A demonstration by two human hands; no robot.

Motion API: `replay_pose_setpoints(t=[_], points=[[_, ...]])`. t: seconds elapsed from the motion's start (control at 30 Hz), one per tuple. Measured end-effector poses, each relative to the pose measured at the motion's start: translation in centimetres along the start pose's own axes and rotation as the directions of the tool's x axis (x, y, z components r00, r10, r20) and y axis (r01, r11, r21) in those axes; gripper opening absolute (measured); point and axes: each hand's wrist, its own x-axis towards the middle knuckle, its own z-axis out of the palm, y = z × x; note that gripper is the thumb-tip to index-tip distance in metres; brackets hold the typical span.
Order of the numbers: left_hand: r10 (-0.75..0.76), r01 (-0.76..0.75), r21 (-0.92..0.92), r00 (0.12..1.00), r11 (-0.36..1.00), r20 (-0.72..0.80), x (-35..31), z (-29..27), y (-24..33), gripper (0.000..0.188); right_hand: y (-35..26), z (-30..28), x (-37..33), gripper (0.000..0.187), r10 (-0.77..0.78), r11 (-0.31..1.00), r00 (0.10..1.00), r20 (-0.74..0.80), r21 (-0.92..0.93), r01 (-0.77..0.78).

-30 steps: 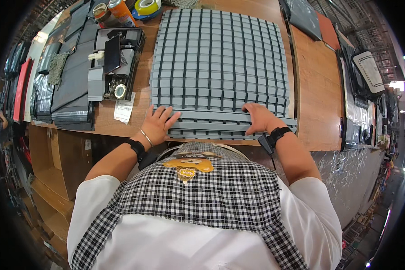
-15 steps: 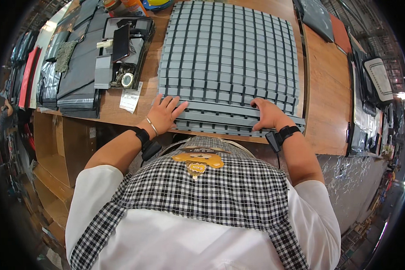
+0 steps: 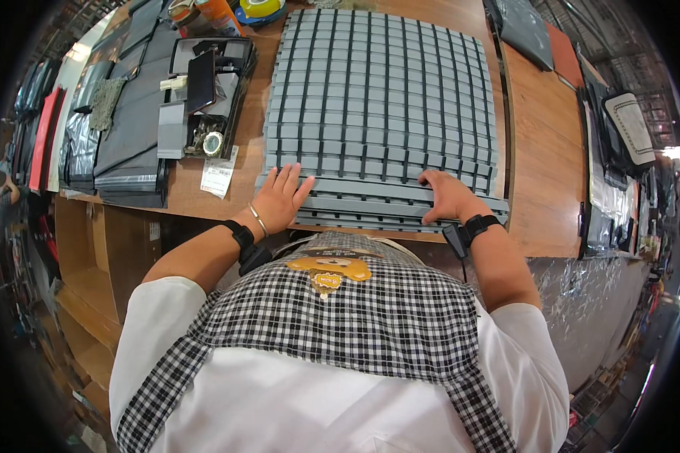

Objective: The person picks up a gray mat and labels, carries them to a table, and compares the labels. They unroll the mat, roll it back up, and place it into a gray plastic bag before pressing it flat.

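Observation:
A grey slatted panel, crossed by black lines into a grid, lies on the wooden table in front of me. Along its near edge runs a longer grey strip, with more strip edges showing beneath it. My left hand rests on the left end of this near edge, fingers stretched out and apart. At the right end, my right hand straddles the strip, index finger curled over its far side and thumb on its near side. Its other fingers are partly hidden.
Left of the panel stands an open black case holding a phone and a watch. A white label lies beside it. Dark plastic-wrapped sheets cover the far left. A narrow gap splits the tabletop on the right.
The whole view has shifted slightly. My left hand's fingers lie a little straighter on the panel edge; my right hand keeps its place at the strip.

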Motion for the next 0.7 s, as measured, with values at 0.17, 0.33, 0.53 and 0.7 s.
replay_pose_setpoints(t=[0.17,0.33,0.53,0.7], points=[[0.047,-0.027,-0.137,0.988,0.990,0.146,2.1,-1.6,-2.1,0.098,0.6,0.0,-1.3,0.079,0.061,0.998,0.997,-0.050,0.000,-0.061],[0.135,-0.009,-0.312,0.913,0.950,0.385,5.8,-2.7,-6.6,0.104,0.3,4.3,-5.1,0.079,-0.296,0.930,0.854,-0.428,-0.332,0.156],[0.020,0.166,-0.293,0.840,0.942,0.541,8.8,-5.0,-10.5,0.089,2.6,4.6,-2.6,0.100,-0.254,0.869,0.832,-0.494,-0.494,-0.028],[0.033,-0.041,-0.131,0.997,0.991,-0.065,7.4,-3.9,-7.6,0.081,2.7,-0.4,-0.3,0.094,-0.211,0.869,0.848,-0.486,-0.490,-0.064]])
